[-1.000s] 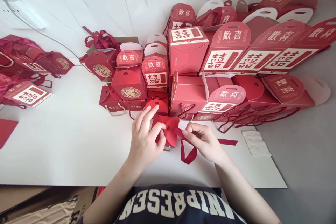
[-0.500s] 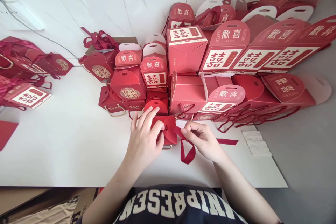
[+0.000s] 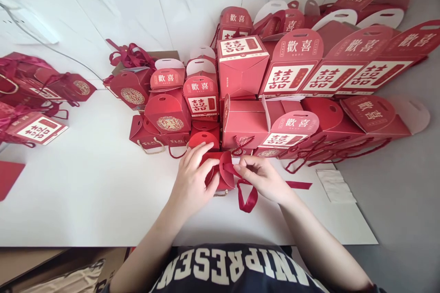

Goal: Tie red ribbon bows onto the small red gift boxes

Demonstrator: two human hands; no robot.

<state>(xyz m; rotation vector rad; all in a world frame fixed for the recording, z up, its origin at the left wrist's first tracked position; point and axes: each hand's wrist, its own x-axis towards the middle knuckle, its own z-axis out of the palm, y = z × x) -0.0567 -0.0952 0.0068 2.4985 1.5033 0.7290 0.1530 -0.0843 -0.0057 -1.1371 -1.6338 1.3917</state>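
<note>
A red paper gift box sits on the white table in front of me, its two rounded handle flaps pressed together. My left hand wraps around the box's left side and holds the flaps. My right hand pinches a dark red satin ribbon at the flaps, and a loop of it hangs below my fingers toward the table. A thin rope handle shows under the box, and most of the box's left side is hidden by my hand.
Many red boxes printed with 囍 and 歡喜 are stacked against the white wall behind my hands. More red boxes with ribbons lie at the left. A loose ribbon strip and a white paper sheet lie at the right.
My right hand has moved slightly left and closer to the flaps, with the ribbon drawn in. The box's flaps now sit closer together under my left hand.
</note>
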